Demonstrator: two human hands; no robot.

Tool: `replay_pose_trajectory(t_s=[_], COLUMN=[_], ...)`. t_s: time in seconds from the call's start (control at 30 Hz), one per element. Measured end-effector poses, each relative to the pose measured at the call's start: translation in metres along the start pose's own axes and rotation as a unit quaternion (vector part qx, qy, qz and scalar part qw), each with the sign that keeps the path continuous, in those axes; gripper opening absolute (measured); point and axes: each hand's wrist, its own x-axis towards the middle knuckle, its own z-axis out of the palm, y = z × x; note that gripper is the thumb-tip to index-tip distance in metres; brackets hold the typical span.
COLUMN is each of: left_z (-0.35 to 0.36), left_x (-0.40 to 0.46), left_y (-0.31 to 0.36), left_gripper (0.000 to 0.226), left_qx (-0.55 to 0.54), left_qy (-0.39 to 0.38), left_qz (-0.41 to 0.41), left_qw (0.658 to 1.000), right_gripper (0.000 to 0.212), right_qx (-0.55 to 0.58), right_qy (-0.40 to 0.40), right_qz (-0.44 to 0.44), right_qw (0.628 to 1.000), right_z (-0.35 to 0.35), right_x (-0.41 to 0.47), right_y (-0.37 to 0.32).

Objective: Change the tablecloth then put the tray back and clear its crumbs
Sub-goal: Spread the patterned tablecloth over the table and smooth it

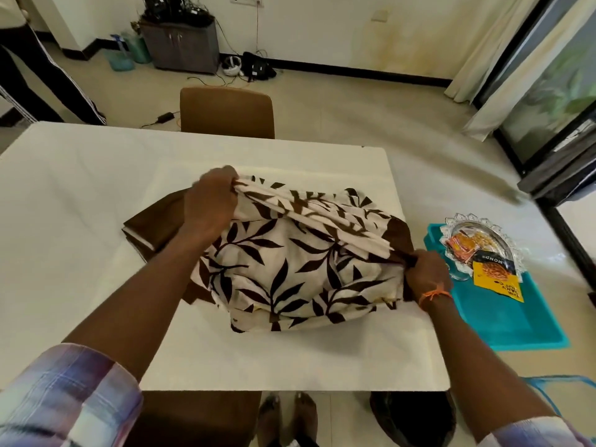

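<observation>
A cream tablecloth with dark brown leaf print (290, 266) lies bunched on the white table (80, 195). My left hand (211, 201) grips a gathered edge of it at the far left. My right hand (425, 274) grips the same edge at the right, by the table's side. A folded brown cloth (154, 225) lies under and left of the printed one. The teal tray (516, 321) sits off the table's right side, lower down, holding a glass dish (477, 243) with snack packets.
A brown chair (227, 112) stands at the table's far side, and another chair seat is under the near edge. A person's legs are at the far left. A cabinet, cables and bags line the back wall. A glass door is at the right.
</observation>
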Motion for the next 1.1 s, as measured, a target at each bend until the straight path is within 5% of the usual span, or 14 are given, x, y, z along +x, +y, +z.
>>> replay_pose_trajectory(t_s=[0.1, 0.17, 0.3, 0.37, 0.47, 0.63, 0.8, 0.97, 1.03, 1.1], left_z=[-0.003, 0.001, 0.007, 0.008, 0.006, -0.001, 0.009, 0.021, 0.020, 0.019], left_x=[0.016, 0.016, 0.006, 0.003, -0.001, 0.000, -0.011, -0.040, -0.047, -0.050], left_y=[-0.009, -0.008, -0.013, -0.013, -0.016, -0.035, -0.036, -0.070, -0.085, -0.098], left_gripper=[0.018, 0.017, 0.014, 0.014, 0.016, 0.013, 0.013, 0.018, 0.020, 0.026], left_qx=[0.018, 0.015, -0.005, -0.007, 0.000, 0.001, 0.061, 0.219, 0.224, 0.198], left_qy=[-0.034, -0.064, -0.093, -0.091, -0.068, -0.020, -0.060, -0.092, -0.094, -0.106], left_qz=[-0.028, -0.050, -0.078, -0.088, -0.125, -0.134, -0.052, -0.065, -0.157, -0.253], left_qw=[0.999, 0.997, 0.993, 0.992, 0.990, 0.991, 0.995, 0.969, 0.957, 0.941], right_gripper=[0.038, 0.052, 0.059, 0.058, 0.035, 0.031, 0.022, 0.013, 0.014, 0.023], right_qx=[0.081, 0.245, 0.556, 0.493, 0.216, -0.099, -0.141, 0.066, 0.215, 0.396], right_qy=[-0.044, -0.043, -0.053, 0.009, 0.077, -0.027, 0.011, -0.086, -0.134, -0.220], right_qz=[-0.057, -0.050, 0.052, 0.009, -0.149, -0.268, -0.086, 0.020, 0.123, 0.237], right_qw=[0.994, 0.967, 0.828, 0.870, 0.962, 0.958, 0.986, 0.994, 0.960, 0.860], right_z=[-0.018, -0.037, -0.071, -0.083, -0.088, -0.073, -0.051, -0.058, -0.059, -0.064], right_x=[0.016, 0.020, 0.030, 0.028, 0.017, 0.020, 0.025, 0.045, 0.050, 0.041], right_y=[0.005, -0.008, -0.030, -0.035, -0.033, -0.011, -0.004, -0.008, -0.015, -0.026])
